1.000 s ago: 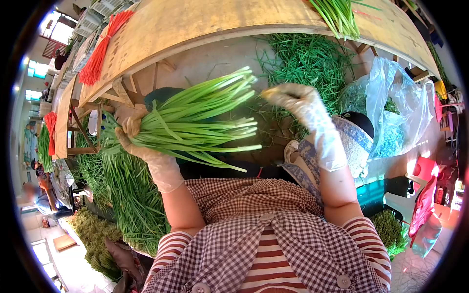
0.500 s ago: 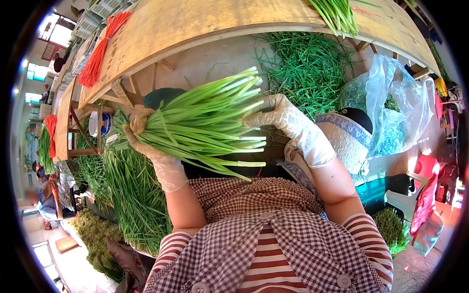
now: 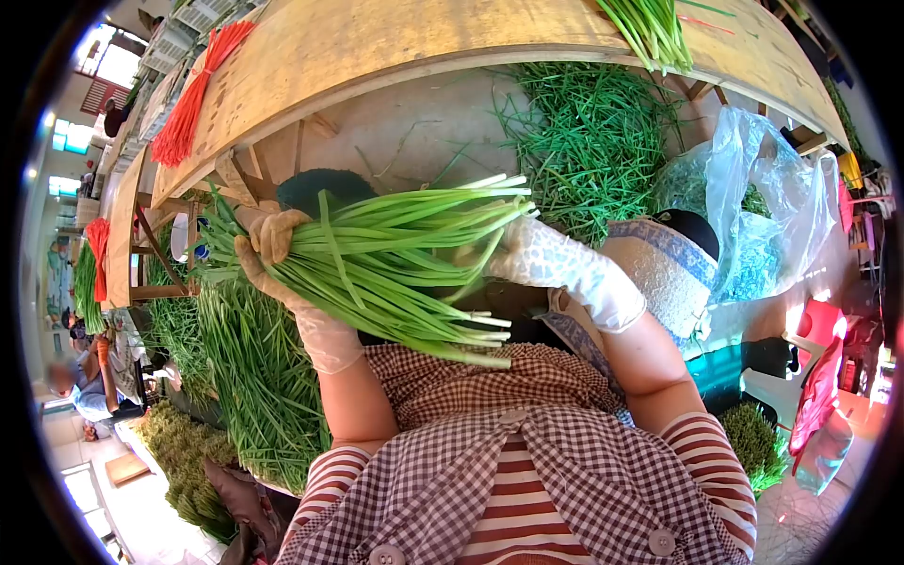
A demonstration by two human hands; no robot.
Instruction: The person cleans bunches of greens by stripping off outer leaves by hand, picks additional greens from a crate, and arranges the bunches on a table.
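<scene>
A bunch of garlic chives [image 3: 395, 240] lies across the space in front of my apron, leafy tips to the left and pale stem ends to the right. My gloved left hand [image 3: 275, 240] is closed around the leafy part. At the stem end, my gloved right hand [image 3: 551, 256] reaches in among the stalks. Its fingers are blurred and partly covered by stems, so their grip is unclear. A few lower stalks spread apart from the rest near the apron [image 3: 452, 391].
A wooden table [image 3: 395, 56] curves across the top, bearing red ties [image 3: 193, 108] and more chives [image 3: 650, 33]. Loose greens [image 3: 593, 141] cover the floor beneath it. Piled chives [image 3: 254, 367] stand at left; a clear plastic bag [image 3: 744, 207] is at right. Another person [image 3: 89, 386] is far left.
The bunch has turned, its upper stem ends now lower and farther right. My right hand has shifted slightly down and its fingers have moved in among the stems. My left hand keeps its hold.
</scene>
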